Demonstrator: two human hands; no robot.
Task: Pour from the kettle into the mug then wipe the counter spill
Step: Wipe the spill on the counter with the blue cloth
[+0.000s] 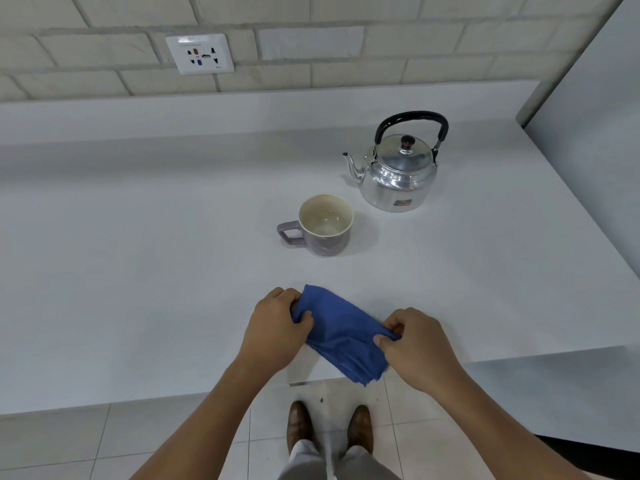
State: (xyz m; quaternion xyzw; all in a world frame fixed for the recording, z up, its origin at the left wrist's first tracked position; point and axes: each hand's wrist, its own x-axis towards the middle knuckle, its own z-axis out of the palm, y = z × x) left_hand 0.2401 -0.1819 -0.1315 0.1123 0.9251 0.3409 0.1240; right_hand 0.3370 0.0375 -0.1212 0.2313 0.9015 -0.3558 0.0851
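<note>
A shiny metal kettle (398,173) with a black handle stands upright on the white counter (138,254), its spout pointing left. In front of it and to the left sits a purple mug (322,225) with a cream inside, handle to the left. Near the counter's front edge a folded blue cloth (341,336) is held between both hands. My left hand (277,327) grips its left end and my right hand (415,341) pinches its right end. The cloth's lower corner hangs over the counter's edge. I cannot make out any spill on the counter.
A wall socket (200,53) sits on the brick wall behind the counter. A grey panel (595,98) rises at the right. Tiled floor and two brown shoes (329,427) show below the counter's front edge.
</note>
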